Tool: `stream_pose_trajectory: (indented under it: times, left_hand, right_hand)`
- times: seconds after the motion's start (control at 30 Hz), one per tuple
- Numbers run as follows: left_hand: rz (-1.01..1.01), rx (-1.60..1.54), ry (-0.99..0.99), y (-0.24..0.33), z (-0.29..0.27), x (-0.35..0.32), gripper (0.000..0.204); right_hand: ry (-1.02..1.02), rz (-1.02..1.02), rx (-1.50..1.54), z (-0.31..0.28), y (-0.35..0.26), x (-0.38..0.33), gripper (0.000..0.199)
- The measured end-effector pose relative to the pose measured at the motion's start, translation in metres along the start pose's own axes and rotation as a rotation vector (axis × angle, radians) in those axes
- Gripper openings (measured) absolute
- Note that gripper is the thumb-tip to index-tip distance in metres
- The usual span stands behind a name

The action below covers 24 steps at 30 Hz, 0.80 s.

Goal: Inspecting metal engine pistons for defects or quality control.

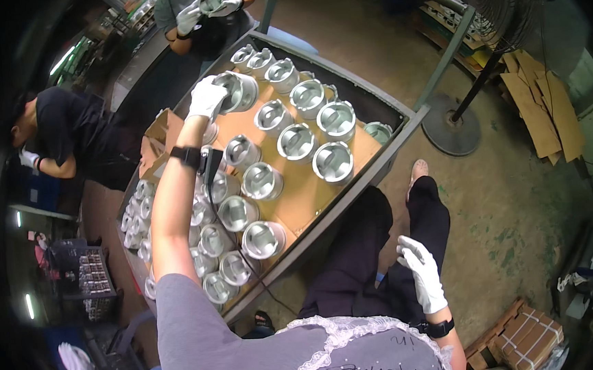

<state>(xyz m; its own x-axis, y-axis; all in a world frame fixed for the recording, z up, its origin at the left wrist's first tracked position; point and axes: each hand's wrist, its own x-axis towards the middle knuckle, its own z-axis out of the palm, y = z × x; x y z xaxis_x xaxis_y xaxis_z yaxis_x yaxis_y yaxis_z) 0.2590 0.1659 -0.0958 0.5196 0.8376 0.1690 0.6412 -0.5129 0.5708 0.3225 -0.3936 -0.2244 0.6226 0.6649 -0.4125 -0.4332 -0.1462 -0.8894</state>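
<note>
My left hand (208, 98), in a white glove, reaches to the far side of the cart. Its fingers are closed on the rim of a silver metal piston (234, 93), whose hollow end faces me. Another piston is partly hidden just behind that one. Several more pistons, such as one near the front edge (333, 162) and one close to the corner (264, 239), stand hollow end up on brown cardboard (301, 209) in the cart. My right hand (421, 272), also gloved, is held over the floor beside my leg, away from the cart. Its fingers are extended and hold nothing.
The cart has a raised metal frame (313, 233). Across it, a co-worker holds a piston (213, 1); another person (72, 125) bends at the left. A pedestal fan's round base (451, 125) and cardboard sheets (535, 110) are at the right. A strapped box (527, 339) lies lower right.
</note>
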Motion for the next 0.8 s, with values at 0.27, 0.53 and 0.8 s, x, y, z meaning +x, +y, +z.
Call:
stream_pose_trajectory:
  times: [0.27,0.53,0.8]
  left_hand:
    - [-0.224,0.347,-0.317,-0.075,0.090,0.101,0.028]
    - [-0.060,0.333,-0.212,-0.124,0.115,0.110,0.034]
    - [0.154,0.117,-0.099,-0.032,0.027,-0.037,0.042]
  right_hand:
    - [0.218,0.071,-0.012,-0.010,0.007,-0.003,0.039]
    - [0.251,0.113,-0.005,0.000,0.008,0.009,0.034]
    - [0.144,0.065,-0.139,0.001,0.013,0.013,0.038]
